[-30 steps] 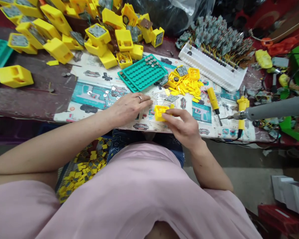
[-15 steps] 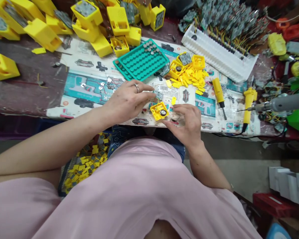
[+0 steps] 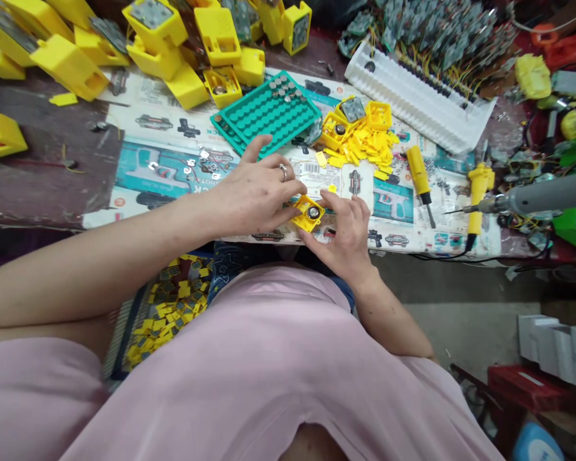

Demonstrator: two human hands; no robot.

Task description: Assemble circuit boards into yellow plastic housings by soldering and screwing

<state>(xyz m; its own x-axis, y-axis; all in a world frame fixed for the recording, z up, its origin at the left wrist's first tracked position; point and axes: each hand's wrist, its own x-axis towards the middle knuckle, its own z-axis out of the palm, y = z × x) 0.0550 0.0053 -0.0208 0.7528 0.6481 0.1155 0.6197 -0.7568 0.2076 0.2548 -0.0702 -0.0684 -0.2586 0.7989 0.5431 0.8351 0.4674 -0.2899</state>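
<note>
Two hands work close to the front edge of the workbench [image 3: 38,192], which is covered here by a printed sheet [image 3: 163,166]. The yellow housing [image 3: 308,221] sits between them, just inside that edge, its open side up and a round metal part showing within. Beyond it, the green tray [image 3: 264,118] and the heap of small yellow parts [image 3: 352,150] bound the room ahead. To the right, a stretch of sheet separates the right hand [image 3: 345,230] from the yellow-handled screwdriver [image 3: 417,169]; to the left, the sheet runs on past the forearm.

The right hand's thumb and index finger close on the housing from opposite sides, the other fingers curled. The left hand [image 3: 264,192] arches palm down, index finger raised towards the tray, other fingertips at the housing's left corner; whether they pinch anything cannot be told.
</note>
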